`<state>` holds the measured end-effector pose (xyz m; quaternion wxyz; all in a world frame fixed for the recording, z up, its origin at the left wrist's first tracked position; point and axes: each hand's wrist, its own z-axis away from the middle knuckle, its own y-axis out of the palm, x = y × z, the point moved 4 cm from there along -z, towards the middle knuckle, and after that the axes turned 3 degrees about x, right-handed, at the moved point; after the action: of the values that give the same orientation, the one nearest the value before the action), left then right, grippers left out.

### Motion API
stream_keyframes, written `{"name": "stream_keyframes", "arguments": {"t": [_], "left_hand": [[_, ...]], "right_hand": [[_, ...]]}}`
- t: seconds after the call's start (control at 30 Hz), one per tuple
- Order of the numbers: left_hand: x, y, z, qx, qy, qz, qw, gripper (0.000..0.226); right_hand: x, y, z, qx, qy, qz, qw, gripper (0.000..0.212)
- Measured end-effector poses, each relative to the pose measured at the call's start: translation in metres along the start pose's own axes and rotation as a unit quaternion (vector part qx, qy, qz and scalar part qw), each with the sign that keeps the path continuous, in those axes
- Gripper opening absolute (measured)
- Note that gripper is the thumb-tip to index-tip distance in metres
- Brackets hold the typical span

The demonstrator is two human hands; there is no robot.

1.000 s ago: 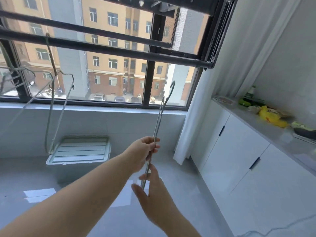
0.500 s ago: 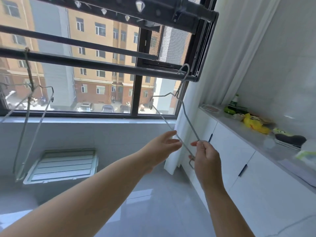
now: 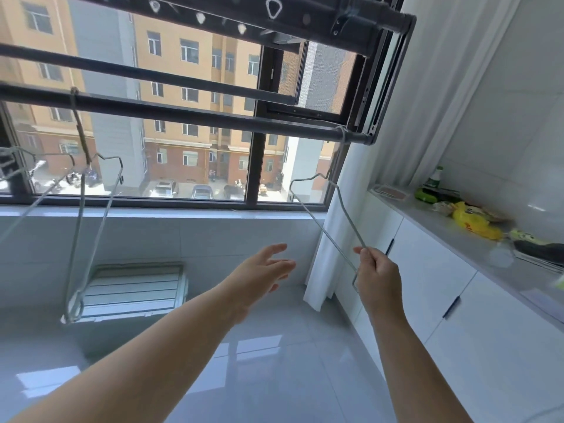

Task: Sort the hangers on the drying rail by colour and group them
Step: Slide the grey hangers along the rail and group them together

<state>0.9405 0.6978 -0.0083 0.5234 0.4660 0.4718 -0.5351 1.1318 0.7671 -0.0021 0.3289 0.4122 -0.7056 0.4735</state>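
A dark drying rail (image 3: 183, 112) runs across the window. A silver wire hanger (image 3: 323, 227) hangs by its hook at the rail's far right end. My right hand (image 3: 377, 274) pinches the hanger's lower corner. My left hand (image 3: 262, 270) hovers open just left of it, fingers spread, touching nothing. Further left, another silver hanger (image 3: 91, 227) hangs from the rail on a darker hook. More hangers (image 3: 18, 166) show partly at the left edge; their colours are unclear.
A white curtain (image 3: 427, 117) hangs right of the rail's end. White cabinets (image 3: 442, 288) line the right wall, their counter holding a yellow bag (image 3: 473, 222), a green bottle and other items. A white folded crate (image 3: 131, 290) lies on the glossy floor under the window.
The silver hanger went from my hands up onto the rail's right end. My left hand let go of it and opened; my right hand took its lower corner. The view swung right.
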Motion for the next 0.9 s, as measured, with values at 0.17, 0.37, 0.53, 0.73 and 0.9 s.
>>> {"name": "stream_keyframes", "arguments": {"t": [0.17, 0.37, 0.53, 0.73, 0.9], "left_hand": [[-0.019, -0.042, 0.037, -0.078, 0.072, -0.069, 0.992, 0.034], [-0.064, -0.133, 0.113, -0.311, 0.193, -0.289, 0.885, 0.045], [-0.052, -0.212, 0.145, -0.401, 0.055, -0.364, 0.839, 0.052], [-0.002, -0.242, 0.143, -0.310, -0.032, -0.263, 0.913, 0.019], [0.003, -0.230, 0.137, -0.257, 0.036, -0.121, 0.958, 0.021]], "right_hand": [[0.014, 0.006, 0.025, -0.159, -0.085, 0.144, 0.973, 0.035], [0.094, 0.104, 0.097, 0.057, -0.204, -0.012, 0.977, 0.033], [0.146, 0.213, 0.159, 0.334, -0.159, -0.074, 0.926, 0.040], [0.184, 0.279, 0.194, 0.440, -0.091, -0.113, 0.886, 0.033], [0.180, 0.271, 0.195, 0.369, -0.049, -0.160, 0.914, 0.022]]}}
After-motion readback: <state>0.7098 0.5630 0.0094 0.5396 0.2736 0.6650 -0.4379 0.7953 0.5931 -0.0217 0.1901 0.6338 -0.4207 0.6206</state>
